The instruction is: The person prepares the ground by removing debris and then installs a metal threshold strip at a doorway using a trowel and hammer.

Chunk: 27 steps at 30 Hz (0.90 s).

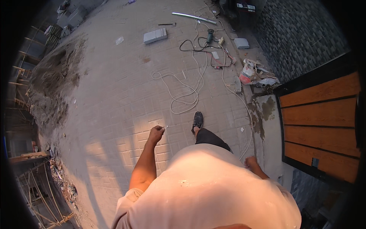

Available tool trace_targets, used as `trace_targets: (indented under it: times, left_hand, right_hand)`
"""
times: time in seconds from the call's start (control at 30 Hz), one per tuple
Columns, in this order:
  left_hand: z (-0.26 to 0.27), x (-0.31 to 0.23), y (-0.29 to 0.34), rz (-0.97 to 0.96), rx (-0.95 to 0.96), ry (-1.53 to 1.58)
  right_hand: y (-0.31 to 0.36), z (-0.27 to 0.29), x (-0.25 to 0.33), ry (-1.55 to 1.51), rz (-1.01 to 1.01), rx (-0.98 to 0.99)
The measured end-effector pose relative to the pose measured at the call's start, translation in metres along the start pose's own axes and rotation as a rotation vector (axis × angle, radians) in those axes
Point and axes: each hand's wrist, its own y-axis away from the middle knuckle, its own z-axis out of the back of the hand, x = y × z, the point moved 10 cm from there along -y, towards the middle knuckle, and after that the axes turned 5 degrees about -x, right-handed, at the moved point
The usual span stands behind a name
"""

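Observation:
My left hand point(156, 134) hangs out over the paving with its fingers pinched together. A small white stick point(166, 127), too small to name surely, pokes out from the fingertips. Down by my right side, my right hand point(251, 163) has its fingers curled in, and nothing shows in it. A pale cable point(249, 141) runs along the ground close to that hand. One dark shoe point(198, 120) is out in front of me on the paving.
Ahead lie a looped white cord point(196, 91), a dark green power tool point(210, 35), grey blocks point(155, 36), a hammer point(167, 24) and a metal bar point(194, 17). A torn bag point(248, 71) and wood-panelled gate point(320, 112) stand right; a sand heap point(53, 80) lies left.

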Motion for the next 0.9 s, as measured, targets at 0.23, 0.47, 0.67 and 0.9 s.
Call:
trace_targets:
  times: [0.23, 0.47, 0.67, 0.9]
  left_hand:
    - [0.177, 0.152, 0.079, 0.842, -0.384, 0.135]
    - [0.107, 0.08, -0.023, 0.474, 0.11, -0.461]
    - [0.076, -0.051, -0.218, 0.356, 0.099, -0.374]
    - [0.277, -0.16, -0.472, 0.512, -0.259, 0.101]
  right_hand:
    - [-0.043, -0.135, 0.371, 0.021, 0.3, 0.087]
    - [0.072, -0.305, 0.778, 0.173, 0.863, 0.21]
    - [0.037, -0.363, 0.871, 0.208, 0.86, 0.204]
    - [-0.056, -0.341, 0.792, 0.322, 0.162, 0.22]
